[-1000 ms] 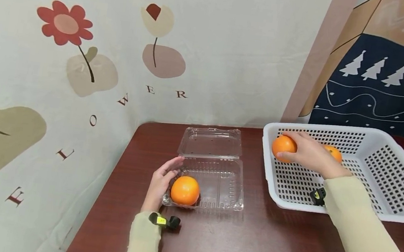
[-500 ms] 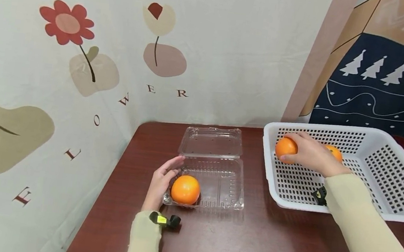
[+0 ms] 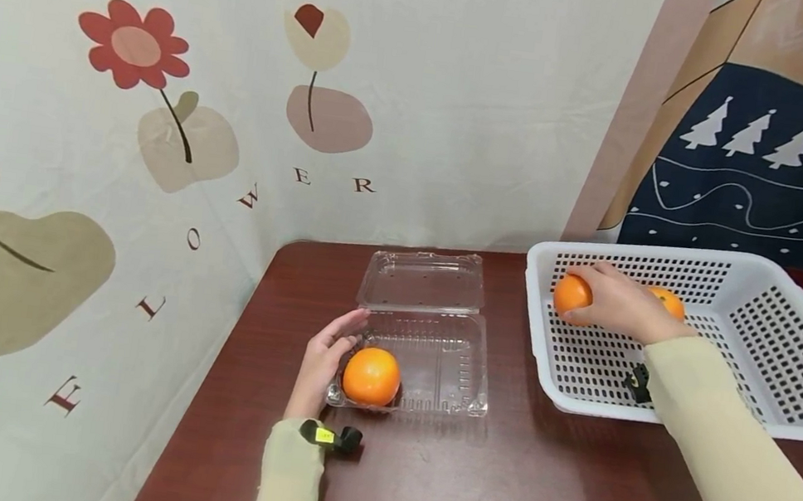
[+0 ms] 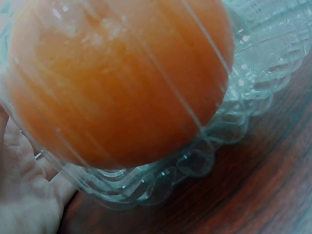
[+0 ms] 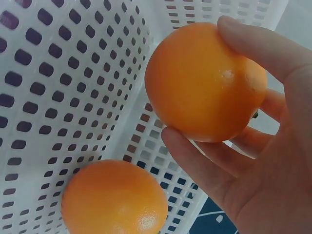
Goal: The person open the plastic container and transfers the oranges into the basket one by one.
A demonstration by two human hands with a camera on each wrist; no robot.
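The orange (image 3: 572, 297) in my right hand (image 3: 613, 302) had barely shifted over the last second, drifting a little rightward inside the basket (image 3: 795, 349) while my fingers (image 5: 204, 165) stayed curled round it, clear of the perforated floor; I judged the lift out was only starting. A second orange (image 5: 114, 197) lay on the basket floor beside it. My left hand (image 3: 322, 362) had not moved, its fingers straight against the left wall of the clamshell (image 3: 446, 373), steadying it with another orange (image 3: 372, 376) sitting in the near left corner. The fruit was round, waxy and dimpled; the basket was stiff white plastic with rows of holes; the clamshell was thin, clear, ribbed plastic, its lid (image 3: 422, 281) open flat behind on the dark, glossy wood-grain surface (image 3: 492, 496).
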